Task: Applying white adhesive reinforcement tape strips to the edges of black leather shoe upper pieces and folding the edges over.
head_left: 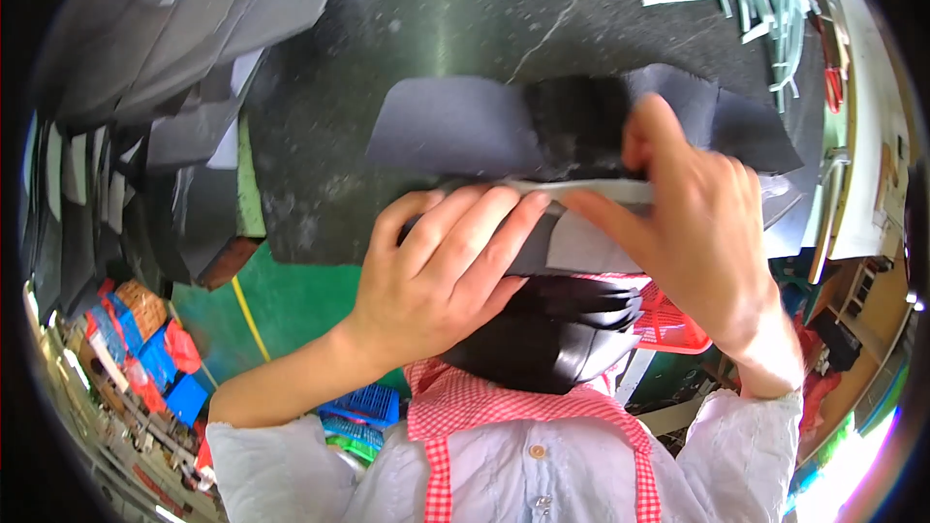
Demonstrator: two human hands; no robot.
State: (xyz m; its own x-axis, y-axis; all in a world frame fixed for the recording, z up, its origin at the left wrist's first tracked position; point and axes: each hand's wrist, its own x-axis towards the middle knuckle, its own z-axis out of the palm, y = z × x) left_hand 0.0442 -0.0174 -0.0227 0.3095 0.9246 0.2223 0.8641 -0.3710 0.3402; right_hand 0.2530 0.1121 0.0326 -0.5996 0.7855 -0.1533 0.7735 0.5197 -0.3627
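Across the near part of the dark work table lies a long black sheet piece, smooth like leather, with several joined panels. A narrow pale strip runs along its near edge. My left hand rests on that edge, fingers stretched out and pressing down. My right hand is over the right end, its thumb laid along the strip and its index finger bent and raised apart from it. Its other fingers are partly hidden. A light grey flap shows under the strip, between the hands.
Stacked dark sheet pieces cover the table's left side. Pale green strips hang in a bunch at the far right. Black pieces lie on my lap, beside a red basket. Blue bins stand at lower left.
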